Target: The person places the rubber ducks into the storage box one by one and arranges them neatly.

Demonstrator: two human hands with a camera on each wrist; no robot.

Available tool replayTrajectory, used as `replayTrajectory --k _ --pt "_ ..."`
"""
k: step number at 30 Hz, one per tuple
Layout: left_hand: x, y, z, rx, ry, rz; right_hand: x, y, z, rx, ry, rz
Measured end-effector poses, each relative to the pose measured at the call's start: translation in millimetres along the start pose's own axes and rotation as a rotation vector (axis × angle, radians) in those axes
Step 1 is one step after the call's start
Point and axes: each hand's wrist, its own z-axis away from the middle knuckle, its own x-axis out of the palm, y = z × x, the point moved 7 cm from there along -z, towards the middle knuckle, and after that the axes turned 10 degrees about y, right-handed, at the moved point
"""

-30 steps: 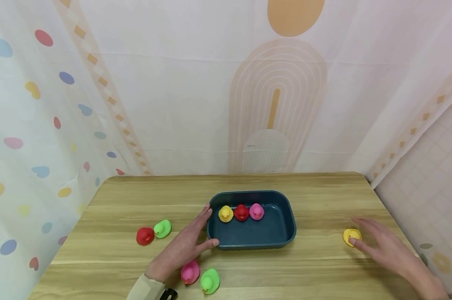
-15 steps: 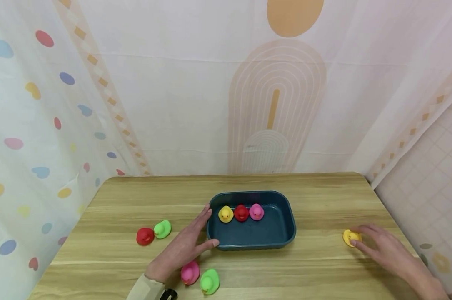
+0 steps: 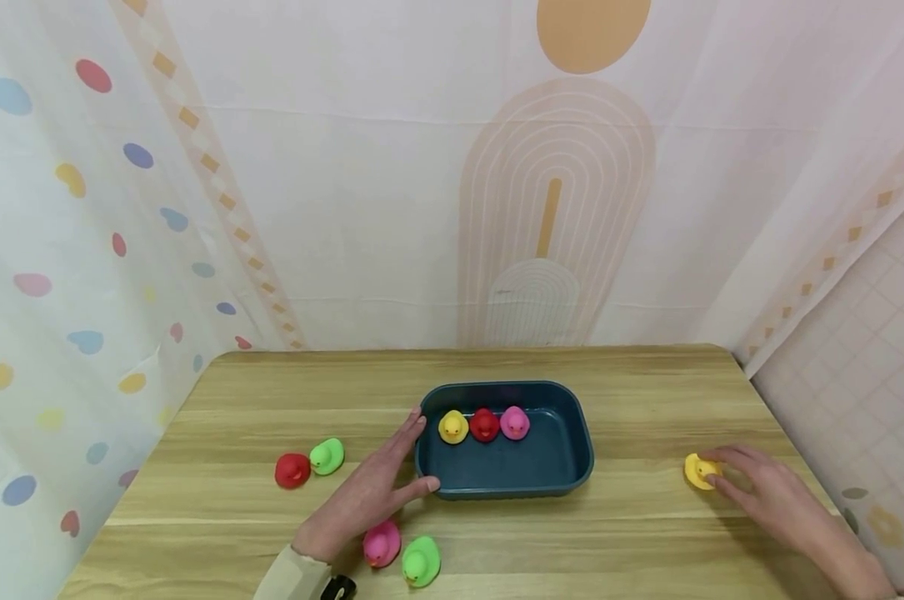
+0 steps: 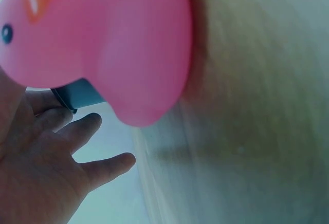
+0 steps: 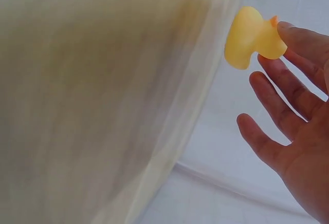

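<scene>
At the right of the head view my right hand pinches a yellow rubber duck between thumb and fingers. In the right wrist view the thumb and a forefinger take the yellow duck by its head, while the other fingers spread apart. My left hand, fingers extended and spread, rests against the left end of a dark blue tray, thumb at its front rim. Inside the tray, a yellow duck, a red duck and a pink duck stand in a row along the back.
Left of the tray lie a red duck and a green duck. Nearer, beside my left wrist, are a pink duck and another green duck. A patterned curtain hangs behind the wooden table.
The right hand's fingers have closed in on the yellow duck, which has shifted very slightly. My left hand and the tray stay put.
</scene>
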Motion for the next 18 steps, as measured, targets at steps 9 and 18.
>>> replayTrajectory --k 9,18 --pt "-1.0 0.2 -0.6 0.016 -0.002 -0.003 -11 -11 -8 -0.027 0.112 -0.032" --pt "-0.7 -0.3 0.0 0.014 -0.005 0.004 -22 -23 -15 0.023 0.145 -0.064"
